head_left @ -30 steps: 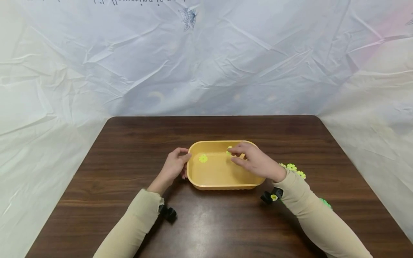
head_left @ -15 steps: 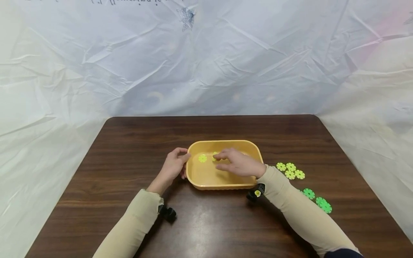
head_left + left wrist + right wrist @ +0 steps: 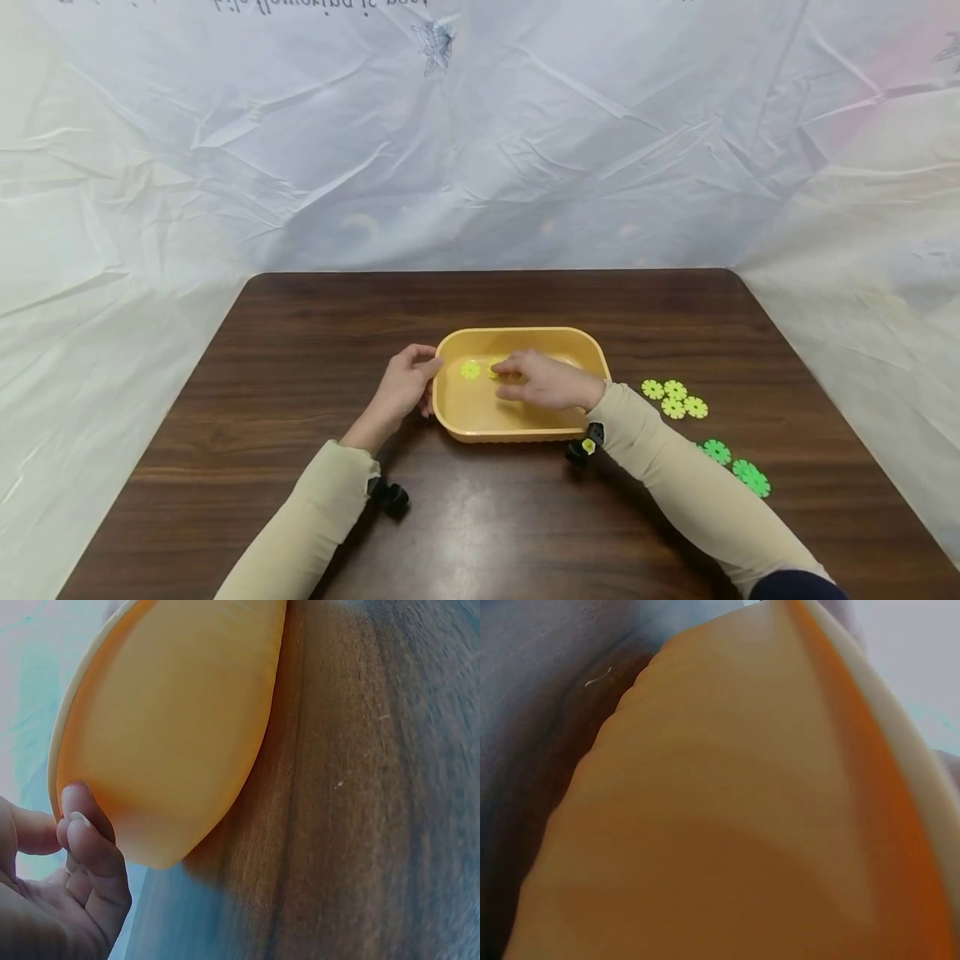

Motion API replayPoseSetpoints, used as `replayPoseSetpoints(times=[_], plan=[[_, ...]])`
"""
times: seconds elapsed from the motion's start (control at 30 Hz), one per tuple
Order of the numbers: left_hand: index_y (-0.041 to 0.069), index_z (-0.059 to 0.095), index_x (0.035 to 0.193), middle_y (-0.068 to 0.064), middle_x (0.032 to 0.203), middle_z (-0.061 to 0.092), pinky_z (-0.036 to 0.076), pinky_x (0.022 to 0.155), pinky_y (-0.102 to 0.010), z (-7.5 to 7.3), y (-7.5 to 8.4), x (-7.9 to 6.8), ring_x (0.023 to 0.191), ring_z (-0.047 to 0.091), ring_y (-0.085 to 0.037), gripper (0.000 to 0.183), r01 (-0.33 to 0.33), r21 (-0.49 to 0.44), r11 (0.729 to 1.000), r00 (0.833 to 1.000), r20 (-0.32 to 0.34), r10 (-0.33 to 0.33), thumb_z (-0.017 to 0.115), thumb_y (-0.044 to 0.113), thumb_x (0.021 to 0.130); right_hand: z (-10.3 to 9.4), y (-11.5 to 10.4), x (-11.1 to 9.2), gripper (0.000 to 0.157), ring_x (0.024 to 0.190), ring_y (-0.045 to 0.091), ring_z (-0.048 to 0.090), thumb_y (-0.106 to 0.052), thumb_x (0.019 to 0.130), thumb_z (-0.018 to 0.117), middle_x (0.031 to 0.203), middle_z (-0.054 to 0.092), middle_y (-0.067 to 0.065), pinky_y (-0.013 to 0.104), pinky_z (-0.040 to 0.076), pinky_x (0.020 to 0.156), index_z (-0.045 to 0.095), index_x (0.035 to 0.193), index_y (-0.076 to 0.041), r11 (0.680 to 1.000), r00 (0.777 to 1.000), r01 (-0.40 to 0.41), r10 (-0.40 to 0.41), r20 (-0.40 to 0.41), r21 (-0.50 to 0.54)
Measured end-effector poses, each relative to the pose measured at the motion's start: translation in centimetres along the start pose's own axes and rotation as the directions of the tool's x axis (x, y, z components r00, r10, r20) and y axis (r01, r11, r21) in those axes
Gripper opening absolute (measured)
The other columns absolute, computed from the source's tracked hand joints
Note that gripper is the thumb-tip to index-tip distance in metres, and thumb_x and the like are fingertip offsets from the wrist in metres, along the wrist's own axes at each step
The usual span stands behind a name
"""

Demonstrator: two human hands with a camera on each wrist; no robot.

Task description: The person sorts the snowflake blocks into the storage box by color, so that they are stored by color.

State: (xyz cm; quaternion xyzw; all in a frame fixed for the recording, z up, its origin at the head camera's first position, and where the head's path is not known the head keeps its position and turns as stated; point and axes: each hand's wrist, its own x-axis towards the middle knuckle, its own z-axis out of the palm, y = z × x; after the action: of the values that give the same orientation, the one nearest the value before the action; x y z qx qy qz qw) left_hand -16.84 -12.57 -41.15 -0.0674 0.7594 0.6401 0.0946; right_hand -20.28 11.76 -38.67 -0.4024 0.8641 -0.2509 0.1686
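My left hand (image 3: 405, 382) holds the left end of a yellow plastic tray (image 3: 525, 433). In the left wrist view the thumb lies at the tray's rim and curled fingers (image 3: 97, 847) meet its outer wall. Inside the tray, my right hand (image 3: 543, 379) reaches in over the right side, fingers extended and thumb apart from them. Its fingertips touch or cover part of a yellow snowflake disc (image 3: 492, 367). Another yellow snowflake disc (image 3: 470, 369) lies flat on the tray floor to the left. The right wrist view shows only the tray's outer wall (image 3: 705, 787), not the fingers.
Several yellow snowflake discs (image 3: 673, 407) lie on the table right of the tray. Nearer the front right are several green snowflake discs (image 3: 752, 478), one partly behind the right sleeve. The dark wooden table (image 3: 337, 308) ends at a white hanging sheet (image 3: 480, 167).
My right hand has moved left inside the tray, and the yellow disc at its fingertips has shifted left with it, beside the other one. The left hand has stayed on the tray.
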Motion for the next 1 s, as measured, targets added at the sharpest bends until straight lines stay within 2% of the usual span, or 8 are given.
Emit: replayPoseSetpoints(times=[0.2, 0.73, 1.0], plan=[[0.001, 0.051, 0.125, -0.010, 0.062, 0.053, 0.045, 0.038, -0.029, 0.06, -0.09, 0.07, 0.040, 0.049, -0.017, 0.030, -0.002, 0.002, 1.000, 1.000, -0.002, 0.002, 0.054, 0.018, 0.100, 0.29, 0.14, 0.20, 0.045, 0.106, 0.027, 0.053, -0.024, 0.096, 0.061, 0.120, 0.061, 0.017, 0.042, 0.040, 0.096, 0.057, 0.129, 0.007, 0.998, 1.000, -0.019, 0.018, -0.022, -0.057], [0.002, 0.051, 0.124, -0.009, 0.062, 0.052, 0.045, 0.038, -0.029, 0.04, 0.18, -0.16, 0.040, 0.049, -0.017, 0.029, 0.006, 0.004, 1.000, 1.000, -0.004, -0.006, 0.054, 0.017, 0.100, 0.51, 0.01, 0.44, 0.045, 0.094, 0.021, 0.048, -0.023, 0.095, 0.063, 0.107, 0.062, 0.013, 0.037, 0.039, 0.088, 0.057, 0.128, 0.007, 0.998, 0.999, -0.027, 0.025, -0.025, -0.064], [0.002, 0.051, 0.124, -0.010, 0.062, 0.052, 0.045, 0.038, -0.029, 0.06, 0.10, -0.23, 0.040, 0.049, -0.018, 0.028, 0.007, -0.001, 1.000, 1.000, -0.004, -0.007, 0.054, 0.017, 0.100, 0.39, -0.20, 0.24, 0.044, 0.101, 0.026, 0.052, -0.024, 0.096, 0.062, 0.116, 0.062, 0.015, 0.038, 0.041, 0.089, 0.058, 0.128, 0.006, 0.998, 0.999, -0.026, 0.025, -0.030, -0.053]])
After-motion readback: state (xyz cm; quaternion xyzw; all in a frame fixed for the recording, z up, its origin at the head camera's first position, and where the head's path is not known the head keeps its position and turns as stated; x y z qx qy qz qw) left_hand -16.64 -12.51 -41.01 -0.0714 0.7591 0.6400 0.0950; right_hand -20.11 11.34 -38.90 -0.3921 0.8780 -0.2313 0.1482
